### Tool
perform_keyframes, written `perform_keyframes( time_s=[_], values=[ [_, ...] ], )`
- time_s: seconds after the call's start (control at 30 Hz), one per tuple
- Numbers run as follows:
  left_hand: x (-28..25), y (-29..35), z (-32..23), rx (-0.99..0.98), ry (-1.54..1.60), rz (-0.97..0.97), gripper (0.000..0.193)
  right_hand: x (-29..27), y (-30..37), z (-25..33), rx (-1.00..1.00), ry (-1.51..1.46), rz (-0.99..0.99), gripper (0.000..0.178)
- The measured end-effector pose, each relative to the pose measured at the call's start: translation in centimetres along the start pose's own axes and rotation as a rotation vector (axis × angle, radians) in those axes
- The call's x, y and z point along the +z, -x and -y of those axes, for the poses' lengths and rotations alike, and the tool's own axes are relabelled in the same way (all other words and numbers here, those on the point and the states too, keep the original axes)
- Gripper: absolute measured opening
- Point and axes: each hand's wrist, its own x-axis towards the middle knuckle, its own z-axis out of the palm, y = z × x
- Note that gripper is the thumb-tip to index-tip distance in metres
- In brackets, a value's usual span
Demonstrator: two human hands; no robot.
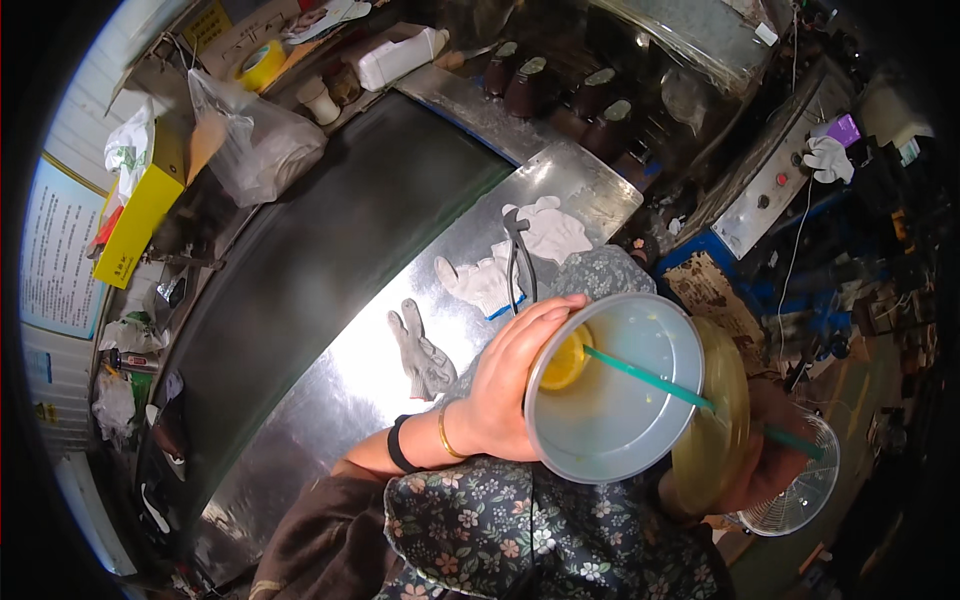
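Observation:
My left hand (505, 385) wraps around a clear plastic cup (610, 400) held close under the camera. A lemon slice (563, 362) lies inside against the cup's left wall. A green straw (650, 378) slants out of the cup toward the lower right. A yellowish translucent piece (718, 420) sits against the cup's right rim; I cannot tell what it is. My right hand (770, 450) is partly hidden behind it, at the straw's far end, and holds a clear domed lid (800, 495). My left wrist wears a black band and a gold bangle.
A metal counter (330, 400) runs beside a black belt (320, 240). On the counter lie grey and white work gloves (480, 280) and a dark tool (517, 255). Farther off are a plastic bag (255, 145), a yellow box (140, 215), dark cups (560, 85) and a control box (770, 185).

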Motion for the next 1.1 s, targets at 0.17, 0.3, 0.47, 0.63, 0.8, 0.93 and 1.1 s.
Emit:
perform_keyframes(
  time_s=[0.17,0.3,0.47,0.63,0.8,0.93,1.1],
  values=[
    [-0.1,0.1,-0.6,-0.209,0.117,-0.007,0.096,-3.5,0.0,-0.7,-0.139,-0.001,0.365,0.015],
    [0.1,-0.3,-0.7,-0.167,0.087,-0.021,0.094,-0.7,0.2,0.3,-0.100,-0.041,0.158,0.011],
    [0.1,-1.4,-0.4,0.287,-0.159,-0.096,0.089,-0.2,-0.9,0.5,-0.143,0.198,0.410,0.021],
    [-0.3,-1.0,0.1,0.204,-0.139,-0.002,0.091,-1.5,-0.8,-0.1,-0.151,0.107,0.380,0.021],
    [0.0,-0.8,-0.4,0.125,-0.144,-0.023,0.096,-0.4,-1.4,0.8,-0.167,0.159,0.413,0.019],
    [-0.7,-0.5,0.8,-0.094,-0.009,0.030,0.102,1.4,-0.6,-0.2,-0.051,0.155,0.410,0.020],
    [-2.6,-1.3,5.0,-0.139,-0.115,-0.100,0.096,5.8,0.3,-4.4,-0.010,0.141,0.551,0.016]
  ],
)
